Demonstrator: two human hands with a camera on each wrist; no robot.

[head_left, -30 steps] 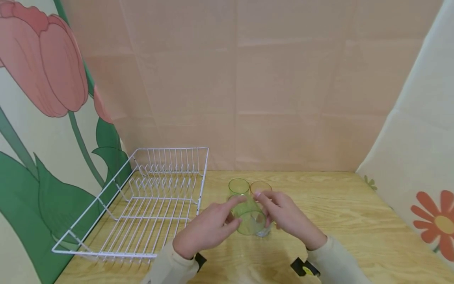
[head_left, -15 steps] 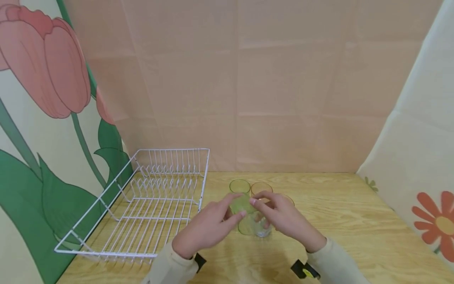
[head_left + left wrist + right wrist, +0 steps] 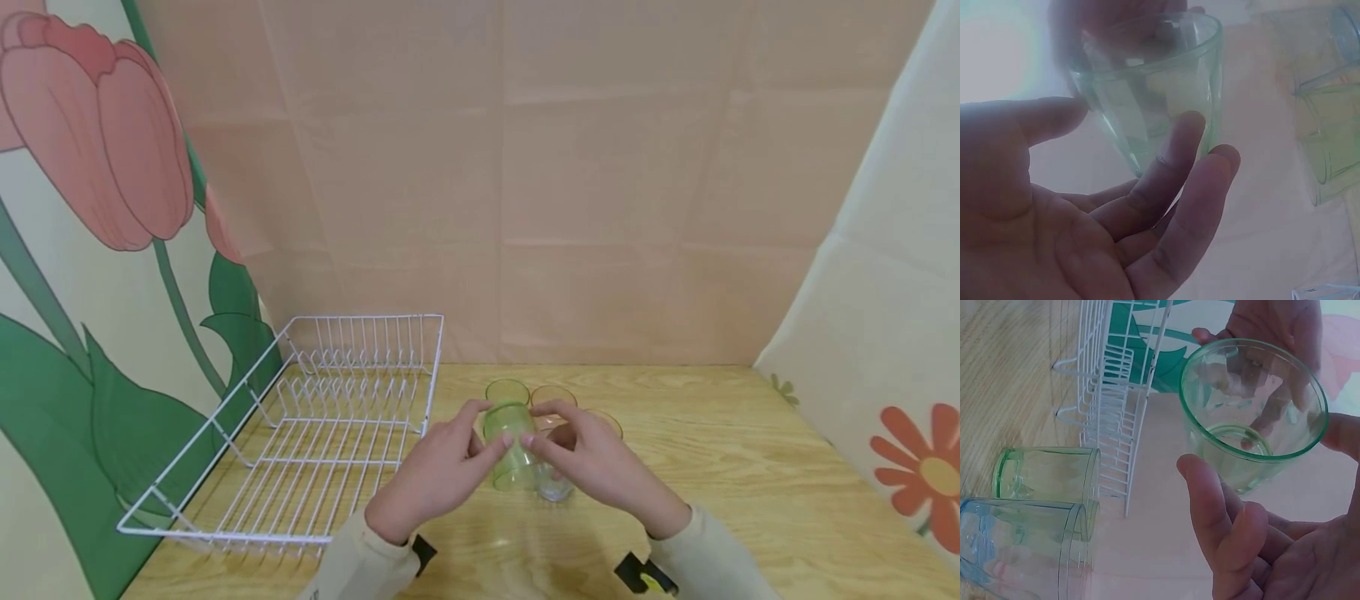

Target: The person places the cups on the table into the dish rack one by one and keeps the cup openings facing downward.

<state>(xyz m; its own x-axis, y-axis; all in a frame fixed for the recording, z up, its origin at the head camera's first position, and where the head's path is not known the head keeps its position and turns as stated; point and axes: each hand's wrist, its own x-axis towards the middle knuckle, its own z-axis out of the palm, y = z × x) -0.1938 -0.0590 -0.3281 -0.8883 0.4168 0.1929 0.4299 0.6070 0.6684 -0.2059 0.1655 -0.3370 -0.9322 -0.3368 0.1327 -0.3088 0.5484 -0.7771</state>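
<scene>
A clear green drinking glass (image 3: 513,462) is held up and tilted between both hands, in front of the other glasses. My left hand (image 3: 442,475) holds its left side; in the left wrist view the thumb is at the rim and the fingertips (image 3: 1189,128) lie along the wall. My right hand (image 3: 600,462) holds the opposite side, its thumb by the rim and its fingers curled near the wall in the right wrist view. The mouth of the green glass (image 3: 1254,400) faces the right wrist camera, and nothing shows inside it.
Behind and beside the hands stand another green glass (image 3: 507,390), an amber glass (image 3: 553,393), a second amber-rimmed glass (image 3: 609,423) and a pale bluish glass (image 3: 555,487). A white wire dish rack (image 3: 337,458) occupies the left of the wooden table (image 3: 720,467).
The held green glass has turned between the hands: its wide rim no longer faces the head camera at the lower end. Both hands stay nearly in place while their fingers shift on the glass.
</scene>
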